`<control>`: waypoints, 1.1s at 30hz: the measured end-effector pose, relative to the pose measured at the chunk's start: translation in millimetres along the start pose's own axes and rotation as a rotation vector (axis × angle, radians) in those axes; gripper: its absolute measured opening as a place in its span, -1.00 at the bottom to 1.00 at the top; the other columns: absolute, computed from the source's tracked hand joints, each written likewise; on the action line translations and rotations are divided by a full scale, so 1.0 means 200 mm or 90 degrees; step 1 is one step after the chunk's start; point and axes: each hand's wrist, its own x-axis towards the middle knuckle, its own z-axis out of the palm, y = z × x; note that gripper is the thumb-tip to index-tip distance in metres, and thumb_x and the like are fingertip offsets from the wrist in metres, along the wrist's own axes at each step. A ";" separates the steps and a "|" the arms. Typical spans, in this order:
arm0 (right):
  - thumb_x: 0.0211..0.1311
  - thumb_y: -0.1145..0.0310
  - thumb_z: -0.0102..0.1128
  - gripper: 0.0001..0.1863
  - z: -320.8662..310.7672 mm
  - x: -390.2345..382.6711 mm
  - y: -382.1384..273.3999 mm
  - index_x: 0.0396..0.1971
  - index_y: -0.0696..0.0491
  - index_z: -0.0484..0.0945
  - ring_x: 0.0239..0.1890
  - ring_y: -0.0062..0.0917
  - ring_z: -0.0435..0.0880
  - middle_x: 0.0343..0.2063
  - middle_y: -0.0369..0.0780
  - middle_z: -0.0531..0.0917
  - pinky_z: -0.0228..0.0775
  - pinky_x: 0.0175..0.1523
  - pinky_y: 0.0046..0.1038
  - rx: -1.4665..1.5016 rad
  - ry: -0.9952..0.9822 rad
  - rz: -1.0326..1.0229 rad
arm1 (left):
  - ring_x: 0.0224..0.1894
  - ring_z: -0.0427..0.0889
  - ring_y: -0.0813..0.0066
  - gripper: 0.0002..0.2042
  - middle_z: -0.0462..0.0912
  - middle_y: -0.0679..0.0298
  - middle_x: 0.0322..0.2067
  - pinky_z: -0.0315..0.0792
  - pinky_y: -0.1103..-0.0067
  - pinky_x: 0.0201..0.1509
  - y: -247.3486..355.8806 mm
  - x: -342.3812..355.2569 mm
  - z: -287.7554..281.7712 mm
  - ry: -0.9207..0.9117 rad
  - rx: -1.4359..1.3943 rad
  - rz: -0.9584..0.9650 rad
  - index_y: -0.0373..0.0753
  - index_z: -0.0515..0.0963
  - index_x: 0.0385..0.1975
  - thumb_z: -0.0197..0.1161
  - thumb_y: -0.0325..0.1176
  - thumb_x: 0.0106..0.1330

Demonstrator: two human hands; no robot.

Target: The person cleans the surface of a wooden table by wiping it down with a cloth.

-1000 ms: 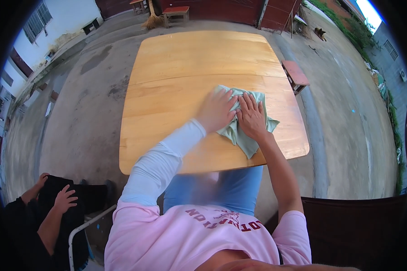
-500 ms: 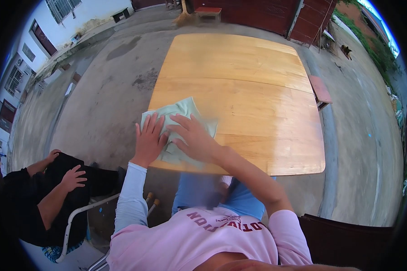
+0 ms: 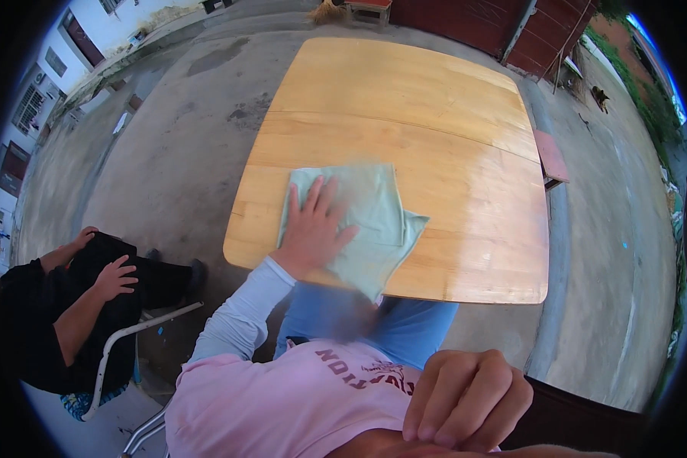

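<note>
A pale green cloth lies spread on the near left part of the wooden table, with one corner hanging over the front edge. My left hand rests flat on the cloth, fingers apart, gripping nothing. Raised off the table, my right hand is close to the camera at the lower right, in front of my upper chest. Its fingers are curled together, and no object shows in them. The palm is turned away from view.
At the left, a person in black sits on a chair with a white metal armrest. A reddish stool stands beside the table's right edge. Another stool and a broom are by the dark red gate.
My right hand has left the cloth and come up toward me, its fingers curling. My left hand and the cloth have shifted right across the table.
</note>
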 end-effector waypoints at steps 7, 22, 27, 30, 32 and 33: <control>0.25 0.30 0.21 -0.76 -0.05 0.00 0.00 -0.58 0.03 0.45 -0.41 -0.45 0.48 -0.47 -0.20 0.52 0.47 -0.34 -0.51 0.045 -0.128 0.020 | 0.34 0.13 0.06 -0.40 0.24 0.02 0.26 -0.17 -0.14 0.31 0.52 0.05 0.04 0.007 -0.186 0.140 -0.12 0.32 0.21 0.11 0.06 0.21; 0.25 0.35 0.18 -0.73 0.05 -0.05 -0.02 -0.62 0.03 0.39 -0.47 -0.50 0.42 -0.49 -0.22 0.51 0.36 -0.37 -0.57 0.050 0.077 -0.034 | 0.32 0.17 0.09 -0.37 0.27 0.06 0.25 -0.11 -0.08 0.34 0.66 0.05 0.05 -0.008 -0.335 0.256 -0.11 0.34 0.20 0.19 0.05 0.15; 0.23 0.22 0.23 -0.75 -0.03 -0.05 -0.02 -0.59 -0.02 0.49 -0.32 -0.47 0.51 -0.38 -0.22 0.60 0.41 -0.27 -0.56 0.024 -0.139 0.026 | 0.32 0.19 0.13 -0.39 0.28 0.11 0.25 -0.12 -0.04 0.36 0.44 -0.08 -0.05 -0.053 -0.296 0.233 -0.03 0.36 0.19 0.19 0.06 0.14; 0.13 0.53 0.17 -0.94 -0.16 0.01 0.10 -0.45 0.21 0.55 -0.55 -0.30 0.59 -0.54 -0.10 0.59 0.40 -0.45 -0.37 -0.006 -0.252 -0.021 | 0.35 0.17 0.15 -0.38 0.26 0.17 0.29 -0.15 0.01 0.38 0.25 -0.17 -0.11 -0.069 -0.245 0.170 -0.01 0.33 0.23 0.13 0.13 0.18; 0.15 0.52 0.10 -0.90 -0.22 0.00 0.14 -0.38 0.22 0.55 -0.45 -0.27 0.61 -0.46 -0.11 0.61 0.44 -0.28 -0.33 -0.236 -0.137 0.138 | 0.35 0.17 0.16 -0.38 0.25 0.18 0.29 -0.15 0.01 0.38 0.14 -0.22 -0.15 -0.066 -0.196 0.137 -0.02 0.32 0.23 0.12 0.14 0.20; 0.18 0.48 0.10 -0.85 -0.26 0.03 0.21 -0.29 0.22 0.53 -0.34 -0.22 0.60 -0.35 -0.10 0.61 0.44 -0.19 -0.30 -0.405 -0.123 0.222 | 0.35 0.16 0.16 -0.38 0.24 0.18 0.30 -0.16 0.02 0.38 0.07 -0.26 -0.17 -0.060 -0.132 0.097 -0.04 0.32 0.23 0.10 0.14 0.22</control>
